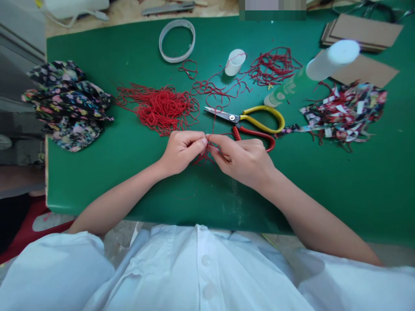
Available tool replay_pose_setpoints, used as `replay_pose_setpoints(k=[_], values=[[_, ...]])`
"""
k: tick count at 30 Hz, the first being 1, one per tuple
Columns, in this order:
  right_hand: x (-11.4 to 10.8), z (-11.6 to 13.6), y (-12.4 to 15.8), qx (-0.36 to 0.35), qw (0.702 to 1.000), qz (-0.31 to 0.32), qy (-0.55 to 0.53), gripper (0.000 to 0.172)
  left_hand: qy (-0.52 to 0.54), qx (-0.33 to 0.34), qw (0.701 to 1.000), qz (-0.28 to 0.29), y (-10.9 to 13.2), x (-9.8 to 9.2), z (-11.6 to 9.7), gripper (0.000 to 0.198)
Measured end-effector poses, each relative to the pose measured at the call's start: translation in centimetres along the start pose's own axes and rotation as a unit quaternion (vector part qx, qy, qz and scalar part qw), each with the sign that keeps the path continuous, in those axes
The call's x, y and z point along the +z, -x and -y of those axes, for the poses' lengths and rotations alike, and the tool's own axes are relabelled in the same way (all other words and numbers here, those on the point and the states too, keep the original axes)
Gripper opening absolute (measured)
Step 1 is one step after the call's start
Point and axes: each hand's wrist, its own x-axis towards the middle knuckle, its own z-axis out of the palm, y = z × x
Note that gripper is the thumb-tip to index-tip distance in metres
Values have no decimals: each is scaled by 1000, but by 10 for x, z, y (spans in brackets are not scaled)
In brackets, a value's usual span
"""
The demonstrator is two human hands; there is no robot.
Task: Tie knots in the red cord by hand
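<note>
Pinched on red cord, my left hand (183,151) meets my right hand (243,160) low over the middle of the green table. My right hand also grips the red cord (214,123), which runs up between the hands toward loose strands. Red cord ends hang below the fingertips. Scissors (232,117) with one yellow and one red handle lie open just beyond my right hand. A big heap of red cords (167,108) sits beyond my left hand. Past the scissors stands or lies a small white cylinder (234,63) with thread on it.
Floral black fabric (68,103) lies at the left of the green table (113,52). A tape-like ring (161,41) and another red tangle (274,67) are farther back. Rightward are a white-capped bottle (337,58), cardboard pieces (369,30) and a fabric-strip pile (350,110).
</note>
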Motion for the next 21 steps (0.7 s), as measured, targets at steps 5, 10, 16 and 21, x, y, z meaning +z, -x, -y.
replay_pose_setpoints(k=[5,10,16,21], values=[[-1,1,-1,42,997,63,-24,25,4,-16,1000,-3,-1,0,1,38],[2,0,0,48,997,51,-38,25,7,-24,1000,4,0,-1,1,38],[3,-1,1,39,997,27,-55,24,15,-17,1000,11,0,-2,1,39],[-1,-1,-1,56,993,86,-55,25,-4,1,1000,18,0,-2,1,38]])
